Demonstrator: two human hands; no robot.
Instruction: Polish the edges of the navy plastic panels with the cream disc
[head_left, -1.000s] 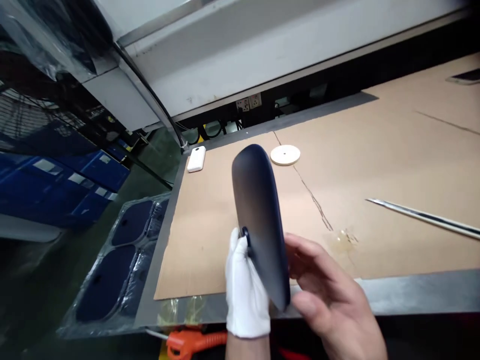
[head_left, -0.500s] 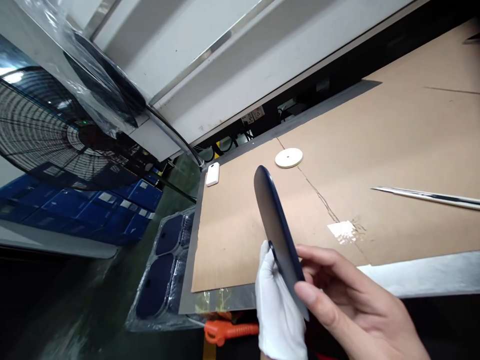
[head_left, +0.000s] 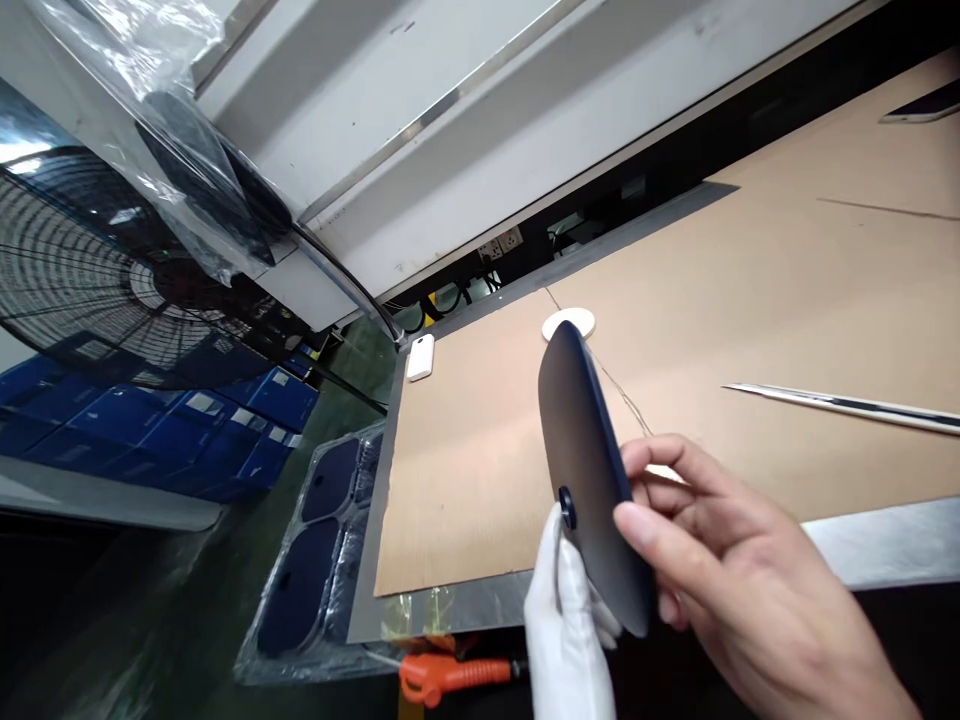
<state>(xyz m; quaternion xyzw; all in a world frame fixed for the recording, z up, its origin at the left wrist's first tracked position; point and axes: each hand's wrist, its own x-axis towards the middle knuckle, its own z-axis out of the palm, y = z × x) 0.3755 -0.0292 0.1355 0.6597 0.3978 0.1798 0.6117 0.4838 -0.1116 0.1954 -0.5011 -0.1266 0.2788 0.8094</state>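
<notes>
A dark blue, thin panel with rounded ends (head_left: 585,440) stands tilted on edge above the near side of the table. A small dark round knob (head_left: 568,508) sticks out from its left face. My left hand (head_left: 566,620), in a white glove, holds the panel low down, with fingertips at the knob and others passing under the panel. The bare right hand (head_left: 720,550) pinches the panel's right edge between thumb and fingers. Part of the left fingers is hidden behind the panel.
Cardboard (head_left: 465,460) covers the table, bearing a white disc (head_left: 568,322), a small white device (head_left: 421,358) and a long pointed metal strip (head_left: 840,402). An orange-handled tool (head_left: 450,678) hangs below the front edge. Left are a plastic tray (head_left: 247,665) of similar panels and a fan (head_left: 142,285).
Both hands have moved the panel slightly right and turned it so more of its left face and the knob show. A dark phone-like object has come into view at upper right.
</notes>
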